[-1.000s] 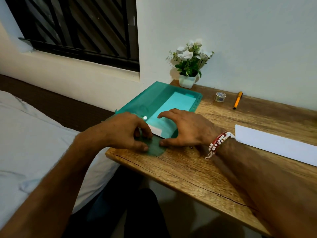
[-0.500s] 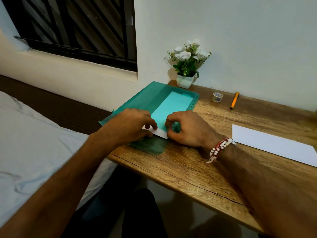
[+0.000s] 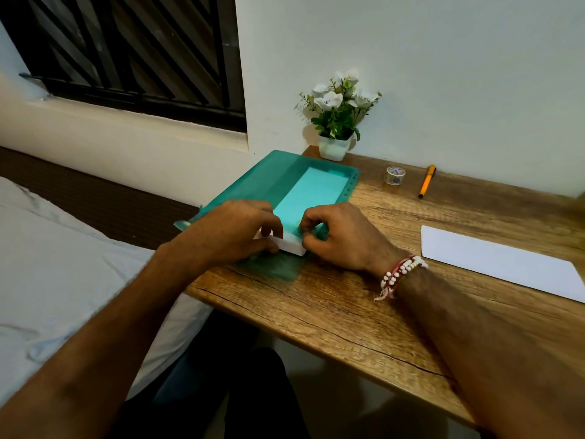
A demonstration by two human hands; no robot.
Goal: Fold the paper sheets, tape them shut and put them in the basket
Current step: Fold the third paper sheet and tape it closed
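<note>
1. My left hand (image 3: 235,231) and right hand (image 3: 340,237) are both pinching the white end of a paper stack (image 3: 292,245) sticking out of the green folder (image 3: 253,188).
2. A folded sheet (image 3: 497,261) is lying well apart on the desk (image 3: 348,312).
3. Tape roll (image 3: 395,175) and pen (image 3: 426,181) are sitting near the wall.

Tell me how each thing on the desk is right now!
Green plastic folder: flap open, flat on the desk.
White paper stack: pinched at its near end, partly out of the folder.
Left hand: gripping the stack.
Right hand: gripping the stack.
Folded white sheet: lying flat, untouched.
Orange pen: lying down.
</note>
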